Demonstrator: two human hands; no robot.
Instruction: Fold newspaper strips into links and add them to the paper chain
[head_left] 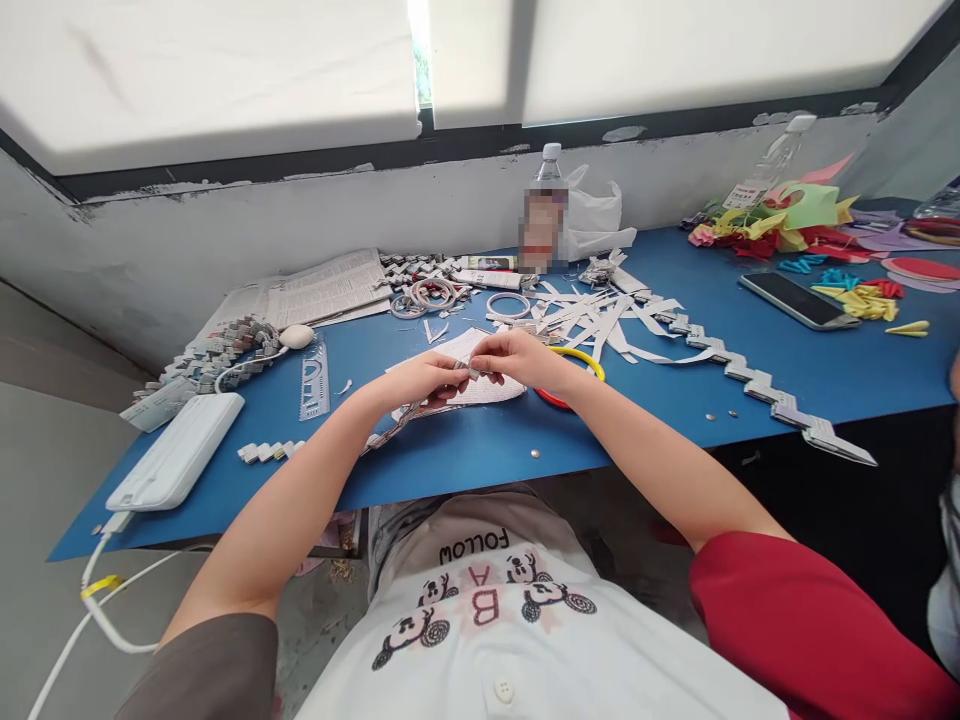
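Note:
Both of my hands meet over the middle of the blue table. My left hand (429, 380) is closed on a zigzag chain of folded newspaper strips (390, 432), which trails down under the palm towards the table's front edge. The fingers of my right hand (511, 358) pinch the chain's end against the left fingertips; the fold between them is small and partly hidden. Under the hands lies a printed paper sheet (491, 392). Beside my right wrist are scissors with yellow and red handles (581, 358), partly covered by the forearm.
Loose paper strips (592, 318), tape rolls (433, 295) and a bottle (550, 175) lie or stand at the back. A long folded chain (750, 380) and a phone (796, 300) are to the right. A ruler (314, 380) and a white power bank (176, 452) with a cable are left.

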